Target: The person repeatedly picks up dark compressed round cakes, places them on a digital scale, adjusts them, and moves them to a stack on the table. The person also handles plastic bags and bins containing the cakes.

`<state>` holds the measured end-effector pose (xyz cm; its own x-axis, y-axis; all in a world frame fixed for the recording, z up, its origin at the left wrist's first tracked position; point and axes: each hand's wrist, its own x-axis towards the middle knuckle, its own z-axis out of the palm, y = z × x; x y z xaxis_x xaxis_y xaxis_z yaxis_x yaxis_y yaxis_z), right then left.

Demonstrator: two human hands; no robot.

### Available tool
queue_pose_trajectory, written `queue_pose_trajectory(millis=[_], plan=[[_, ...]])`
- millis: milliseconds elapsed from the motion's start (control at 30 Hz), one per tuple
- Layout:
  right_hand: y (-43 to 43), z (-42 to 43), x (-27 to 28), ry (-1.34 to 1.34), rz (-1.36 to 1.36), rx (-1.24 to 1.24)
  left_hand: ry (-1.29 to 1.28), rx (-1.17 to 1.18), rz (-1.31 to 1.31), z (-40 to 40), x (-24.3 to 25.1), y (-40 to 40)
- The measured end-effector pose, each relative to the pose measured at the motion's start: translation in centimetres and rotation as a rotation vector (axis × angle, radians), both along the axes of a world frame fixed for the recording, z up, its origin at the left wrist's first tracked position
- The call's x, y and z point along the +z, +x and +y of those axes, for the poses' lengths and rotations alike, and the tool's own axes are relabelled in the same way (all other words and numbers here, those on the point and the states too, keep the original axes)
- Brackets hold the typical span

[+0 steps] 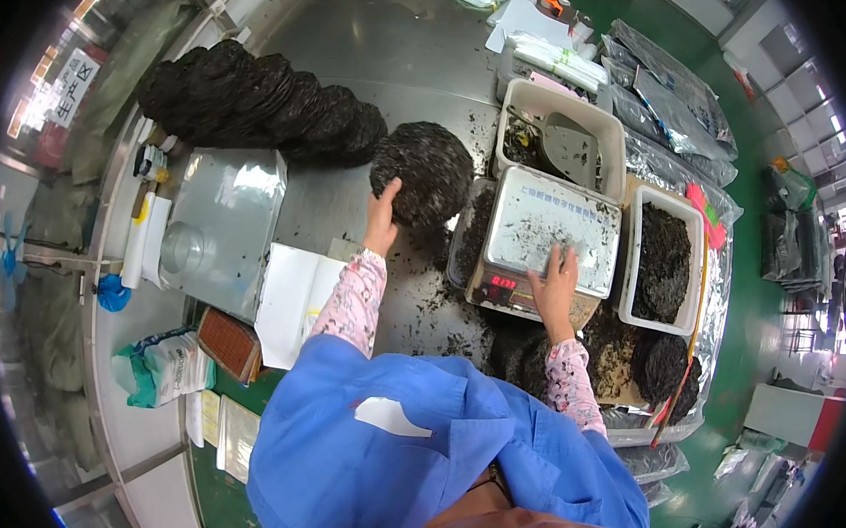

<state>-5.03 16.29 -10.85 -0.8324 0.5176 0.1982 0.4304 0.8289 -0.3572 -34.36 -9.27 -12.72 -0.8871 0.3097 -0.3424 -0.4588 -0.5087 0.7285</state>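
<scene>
My left hand (pixel 382 218) grips the near edge of a round black cake (pixel 427 172) that looks like dried seaweed, its thumb on top. The cake is blurred and lies at the right end of a long row of similar cakes (pixel 260 105) leaning against each other. On the right, my right hand (pixel 556 287) has its fingers spread at the near part of the metal pan of an electronic scale (pixel 552 220). No cake is in that hand; whether the fingertips touch the pan I cannot tell. Dark crumbs dot the pan, and the scale's red display is lit.
Behind the scale, a white tub (pixel 511 101) holds a scoop (pixel 571 150) and flakes. A white bin (pixel 628 266) of dark pieces stands right of it. Further left are a clear plastic sheet (pixel 220 213), an open notebook (pixel 287 300) and a steel table edge (pixel 127 159).
</scene>
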Motion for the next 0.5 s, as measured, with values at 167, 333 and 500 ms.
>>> queue_pose_trajectory(millis=[167, 333, 500], plan=[[-0.6, -0.4, 0.0, 0.164, -0.298, 0.034, -0.16, 0.069, -0.147, 1.2, -6.1, -8.9], [-1.0, -0.3, 2.2, 0.158, -0.4, 0.034, -0.434, 0.024, -0.28, 5.4, -9.0, -12.9], [-2.1, 0.7, 2.9, 0.159, -0.389, 0.115, -0.424, 0.235, -0.392, 7.4, -18.1, -17.2]])
